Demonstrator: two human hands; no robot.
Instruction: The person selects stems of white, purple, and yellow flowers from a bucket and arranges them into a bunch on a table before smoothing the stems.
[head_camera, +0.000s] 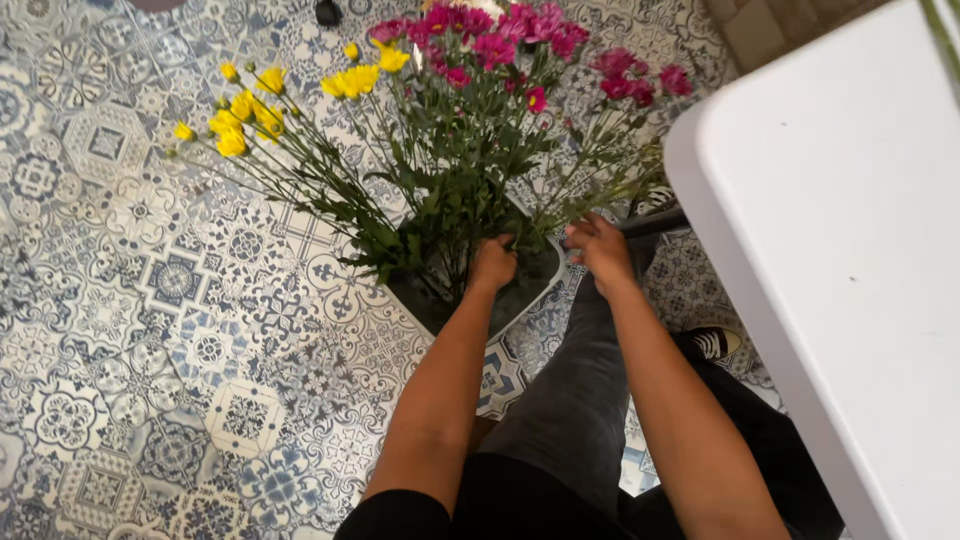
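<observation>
Left hand (493, 263): closed round green flower stems (450, 215), inside the bucket mouth.
Right hand (600, 248): fingers curled at the bucket's rim among stems; grip cannot be told.
Bucket (520, 300): grey, on tiled floor (150, 300), below both hands; holds yellow blooms (250, 105) and magenta blooms (500, 40).
Risk: a sideways pull could tip the bucket; tight squeezing could snap stems.
Worktop (850, 250): white, right of the right hand.

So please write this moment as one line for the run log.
left hand: grips green stems in bucket | right hand: at bucket rim, among pink flower stems | yellow flowers: lean left
</observation>
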